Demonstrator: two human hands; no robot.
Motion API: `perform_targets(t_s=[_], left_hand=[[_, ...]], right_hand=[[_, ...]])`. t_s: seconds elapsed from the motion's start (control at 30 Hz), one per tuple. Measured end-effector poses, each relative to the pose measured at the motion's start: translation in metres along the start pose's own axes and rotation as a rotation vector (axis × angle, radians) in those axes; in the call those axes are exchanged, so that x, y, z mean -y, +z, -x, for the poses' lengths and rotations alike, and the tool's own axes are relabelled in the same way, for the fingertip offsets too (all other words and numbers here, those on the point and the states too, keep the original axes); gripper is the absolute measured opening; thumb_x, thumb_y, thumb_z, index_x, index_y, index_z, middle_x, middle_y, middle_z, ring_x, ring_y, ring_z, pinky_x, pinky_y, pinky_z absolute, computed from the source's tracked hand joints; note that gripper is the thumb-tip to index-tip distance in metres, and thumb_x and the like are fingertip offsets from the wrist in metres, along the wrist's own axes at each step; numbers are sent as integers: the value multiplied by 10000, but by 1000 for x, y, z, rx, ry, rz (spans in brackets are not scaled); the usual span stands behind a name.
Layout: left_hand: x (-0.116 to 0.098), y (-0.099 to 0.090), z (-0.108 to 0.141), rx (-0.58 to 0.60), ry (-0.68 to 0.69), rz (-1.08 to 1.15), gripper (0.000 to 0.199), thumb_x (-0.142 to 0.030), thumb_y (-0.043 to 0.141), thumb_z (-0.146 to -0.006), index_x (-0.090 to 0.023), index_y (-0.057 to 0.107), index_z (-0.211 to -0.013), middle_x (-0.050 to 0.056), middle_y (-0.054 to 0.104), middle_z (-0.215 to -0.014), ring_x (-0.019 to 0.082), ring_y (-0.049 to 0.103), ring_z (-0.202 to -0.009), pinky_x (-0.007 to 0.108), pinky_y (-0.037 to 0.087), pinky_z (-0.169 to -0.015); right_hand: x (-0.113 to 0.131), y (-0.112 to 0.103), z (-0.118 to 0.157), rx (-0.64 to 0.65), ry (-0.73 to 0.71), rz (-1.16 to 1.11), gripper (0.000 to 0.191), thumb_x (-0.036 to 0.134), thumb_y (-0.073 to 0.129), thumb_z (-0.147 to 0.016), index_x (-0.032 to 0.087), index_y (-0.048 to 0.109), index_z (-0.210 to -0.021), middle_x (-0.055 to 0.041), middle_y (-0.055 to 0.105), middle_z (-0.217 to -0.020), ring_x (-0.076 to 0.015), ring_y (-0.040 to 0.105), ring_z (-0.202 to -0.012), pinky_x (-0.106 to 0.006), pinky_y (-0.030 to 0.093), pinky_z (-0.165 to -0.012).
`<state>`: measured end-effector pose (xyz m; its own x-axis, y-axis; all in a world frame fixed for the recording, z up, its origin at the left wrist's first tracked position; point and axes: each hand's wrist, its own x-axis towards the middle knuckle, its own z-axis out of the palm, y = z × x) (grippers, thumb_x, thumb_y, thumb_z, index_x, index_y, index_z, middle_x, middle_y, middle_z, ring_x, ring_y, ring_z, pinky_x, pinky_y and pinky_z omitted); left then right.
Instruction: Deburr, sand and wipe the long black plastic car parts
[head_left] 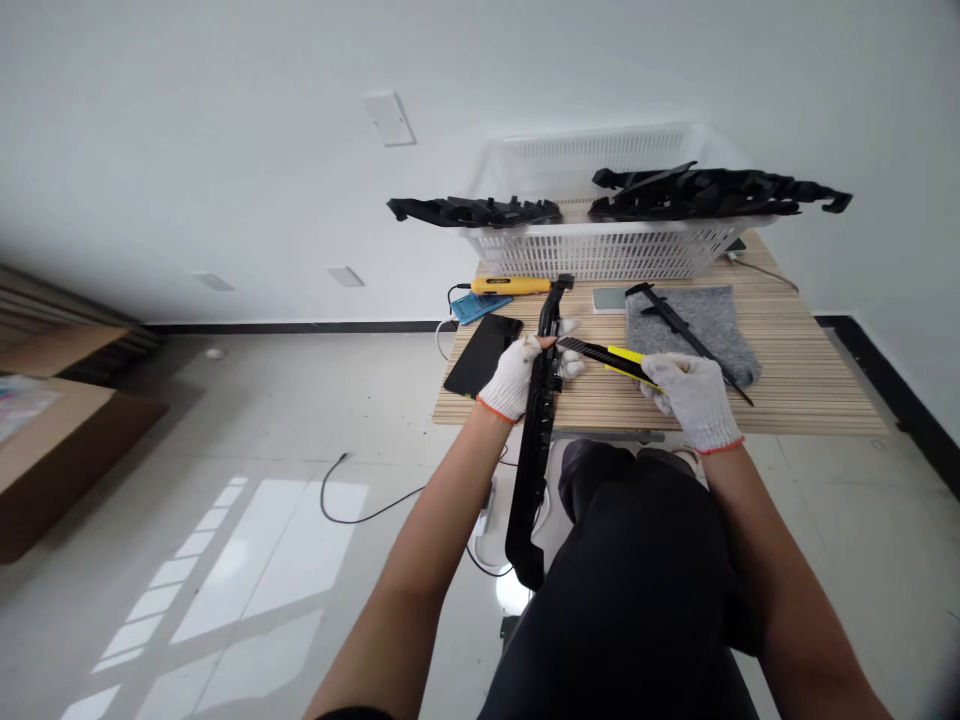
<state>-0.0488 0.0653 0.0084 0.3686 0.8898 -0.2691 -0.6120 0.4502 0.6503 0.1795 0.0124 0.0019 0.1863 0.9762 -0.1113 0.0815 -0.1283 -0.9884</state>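
Observation:
My left hand (517,372), in a white knit glove with a bare thumb tip, is closed around a long black plastic part (534,450). The part runs from the table down past its front edge, and some gloved fingers show on its far side. My right hand (688,392), also gloved, grips a yellow and black utility knife (611,360). The knife's dark blade end points left and meets or nearly meets the part beside my left thumb; contact cannot be made out. Right of the part, a black caliper (686,335) lies on a grey cloth (735,325).
A white plastic basket (637,250) at the table's back holds several black plastic parts (712,192) that overhang its sides. Before it lie a yellow tool (510,286), a blue packet (480,307) and a black tablet-like slab (480,358). A cable (367,518) trails across the floor; a cardboard box (60,450) stands left.

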Motion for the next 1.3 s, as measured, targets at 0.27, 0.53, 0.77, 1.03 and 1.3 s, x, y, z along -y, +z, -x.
perform_targets(t_s=[0.27, 0.53, 0.77, 1.03, 1.3], left_hand=[[0, 13, -3, -32, -15, 148, 376, -434, 452, -1058, -188, 573, -800, 14, 550, -693, 138, 585, -619, 316, 623, -711], [4, 12, -3, 14, -13, 138, 394, -372, 383, -1075, -175, 555, -779, 42, 570, -741, 172, 652, -751, 365, 628, -838], [2, 15, -1, 5, -28, 170, 403, -407, 426, -1068, -179, 563, -765, 34, 556, -740, 164, 618, -718, 349, 626, -795], [3, 12, -1, -2, -19, 152, 359, -428, 506, -1040, -178, 580, -794, 33, 577, -748, 159, 617, -697, 333, 621, -753], [5, 5, -8, 47, -3, 145, 361, -366, 403, -1074, -175, 580, -824, 44, 599, -759, 172, 653, -731, 346, 635, -743]], right_hand=[[0, 3, 2, 31, -26, 176, 511, 606, 800, -685, 129, 812, -869, -17, 604, -545, -81, 392, -417, -227, 271, -372], [1, 3, 4, 89, -80, 202, 497, 575, 791, -712, 123, 827, -912, -26, 623, -589, -84, 390, -440, -232, 274, -377], [-1, 4, 3, 88, -49, 189, 529, 612, 795, -700, 123, 818, -899, -14, 604, -566, -82, 388, -435, -228, 274, -379], [-1, 5, 3, 84, -32, 167, 528, 617, 804, -692, 131, 818, -896, -5, 598, -562, -77, 389, -431, -221, 269, -374], [-2, 6, 4, 60, -22, 147, 543, 639, 786, -707, 128, 806, -889, -18, 620, -570, -79, 397, -423, -219, 285, -371]])
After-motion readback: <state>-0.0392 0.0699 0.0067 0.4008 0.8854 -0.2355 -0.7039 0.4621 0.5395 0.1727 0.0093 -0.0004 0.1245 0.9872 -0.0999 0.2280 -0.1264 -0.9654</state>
